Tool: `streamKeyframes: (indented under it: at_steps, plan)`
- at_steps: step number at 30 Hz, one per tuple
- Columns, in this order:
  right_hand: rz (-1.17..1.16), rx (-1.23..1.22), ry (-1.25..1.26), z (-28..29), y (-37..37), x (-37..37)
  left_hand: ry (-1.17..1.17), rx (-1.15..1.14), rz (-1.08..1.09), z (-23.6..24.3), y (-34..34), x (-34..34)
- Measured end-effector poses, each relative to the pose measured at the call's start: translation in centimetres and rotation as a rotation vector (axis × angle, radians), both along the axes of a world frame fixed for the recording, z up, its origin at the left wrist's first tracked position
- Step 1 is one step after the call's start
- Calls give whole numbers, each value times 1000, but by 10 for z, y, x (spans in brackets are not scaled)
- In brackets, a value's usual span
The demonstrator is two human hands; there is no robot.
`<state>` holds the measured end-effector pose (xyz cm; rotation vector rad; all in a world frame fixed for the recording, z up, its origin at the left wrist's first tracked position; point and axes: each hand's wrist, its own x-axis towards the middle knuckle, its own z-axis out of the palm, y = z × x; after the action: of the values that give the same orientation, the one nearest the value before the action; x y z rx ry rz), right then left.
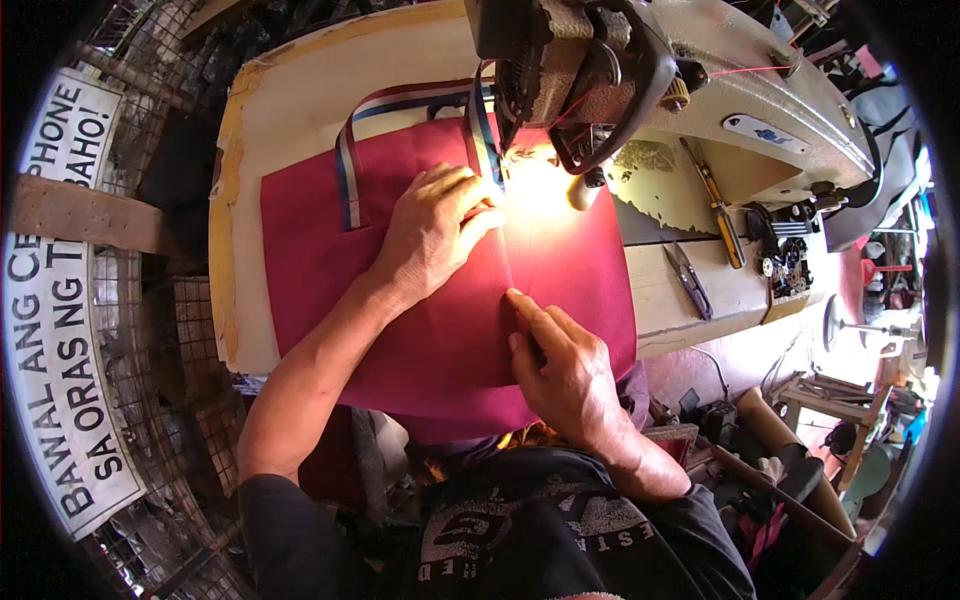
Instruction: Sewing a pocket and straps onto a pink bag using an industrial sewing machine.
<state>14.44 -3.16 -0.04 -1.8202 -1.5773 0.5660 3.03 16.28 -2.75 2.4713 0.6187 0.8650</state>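
Observation:
A magenta fabric piece [330,260] lies on the sewing table, with a striped strap [349,175] looped on its upper part. My left hand [435,230] has curled fingers gripping the fabric and strap just below the lit needle area of the sewing machine [560,90]. Lower and to the right, my right hand [565,370] has its fingers bent on a crease in the fabric, index fingertip on the fold and thumb beside it; it appears to pinch the cloth there. The needle itself is too small to make out clearly.
A yellow-handled screwdriver [726,225] and thread snips [690,280] lie on the machine bed at right, beside a black winder mechanism [785,255]. A wire grid with a white sign [70,400] stands at left. Wooden pieces and rolls [780,450] crowd the lower right.

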Motion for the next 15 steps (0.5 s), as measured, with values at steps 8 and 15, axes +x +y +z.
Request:
streamKeyframes:
  at_steps: [8, 15]
  plan:
    - [-20, -16, 56, 3, -4, 1, 86, -92, 40, 3, -2, 7]
    - [-16, -28, 40, 5, -3, 5, 44, 6, 45, -1, -5, 8]
